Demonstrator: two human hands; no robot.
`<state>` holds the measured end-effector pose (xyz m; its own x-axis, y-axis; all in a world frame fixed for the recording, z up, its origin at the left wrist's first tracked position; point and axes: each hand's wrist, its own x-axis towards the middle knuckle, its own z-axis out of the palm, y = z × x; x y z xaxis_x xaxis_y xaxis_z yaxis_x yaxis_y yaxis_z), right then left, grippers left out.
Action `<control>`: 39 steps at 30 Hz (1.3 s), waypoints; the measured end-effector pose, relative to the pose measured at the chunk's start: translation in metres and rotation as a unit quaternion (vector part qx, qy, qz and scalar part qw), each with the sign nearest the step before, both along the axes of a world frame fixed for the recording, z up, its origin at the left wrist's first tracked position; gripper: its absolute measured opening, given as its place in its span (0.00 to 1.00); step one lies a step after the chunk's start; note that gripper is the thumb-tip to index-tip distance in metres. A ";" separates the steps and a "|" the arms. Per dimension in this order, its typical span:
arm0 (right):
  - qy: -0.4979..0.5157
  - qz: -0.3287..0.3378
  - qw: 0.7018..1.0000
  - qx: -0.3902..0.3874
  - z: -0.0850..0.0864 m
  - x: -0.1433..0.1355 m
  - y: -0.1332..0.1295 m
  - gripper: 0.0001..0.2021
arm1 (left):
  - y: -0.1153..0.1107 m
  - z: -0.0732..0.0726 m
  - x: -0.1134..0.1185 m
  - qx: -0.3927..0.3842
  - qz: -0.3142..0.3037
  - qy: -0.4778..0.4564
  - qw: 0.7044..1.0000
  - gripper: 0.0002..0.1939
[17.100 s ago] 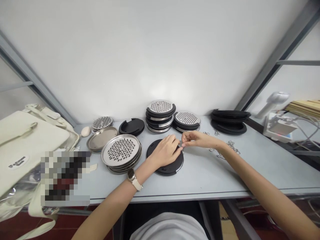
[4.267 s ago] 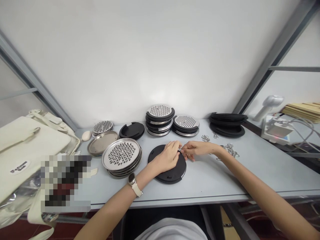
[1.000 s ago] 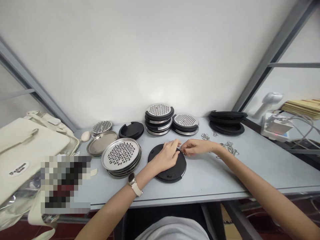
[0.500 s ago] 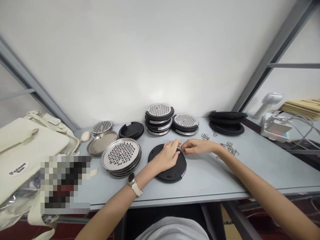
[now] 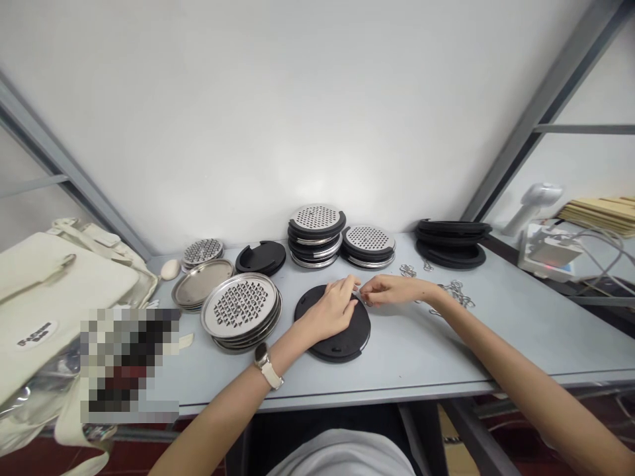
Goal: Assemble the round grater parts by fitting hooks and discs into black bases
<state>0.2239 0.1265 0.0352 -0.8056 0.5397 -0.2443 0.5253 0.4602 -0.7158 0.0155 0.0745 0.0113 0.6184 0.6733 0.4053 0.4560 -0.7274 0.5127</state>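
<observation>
A black round grater holder [image 5: 342, 340] lies face down on the table in front of me, a thin silver rim showing at its lower right edge. Across its top rests my left hand [image 5: 333, 307], fingers bent and gripping it toward the far edge. My right hand [image 5: 383, 291] is closed in a pinch at the holder's upper right edge; a tiny metallic glint shows by the fingertips, too small to name. Behind the right wrist lies a loose pile of small wire clips [image 5: 459, 294], with more wire clips [image 5: 408, 270] farther back.
On the left are stacked metal grater discs [image 5: 241, 307], plain metal discs [image 5: 203, 284] and a cream bag [image 5: 64, 291]. Along the wall stand assembled graters [image 5: 317, 231], more graters [image 5: 370, 244] and black holders [image 5: 451, 254]. A handheld scanner [image 5: 536, 201] is at right.
</observation>
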 end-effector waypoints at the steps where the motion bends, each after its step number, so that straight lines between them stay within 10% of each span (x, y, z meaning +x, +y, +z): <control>1: -0.002 0.005 1.000 -0.009 0.000 0.000 0.000 0.10 | 0.000 0.000 0.000 0.000 -0.002 -0.001 1.000 0.15; 39: -0.009 -0.004 0.999 -0.054 0.000 -0.001 -0.002 0.10 | -0.001 0.002 0.000 -0.042 -0.006 -0.018 0.999 0.19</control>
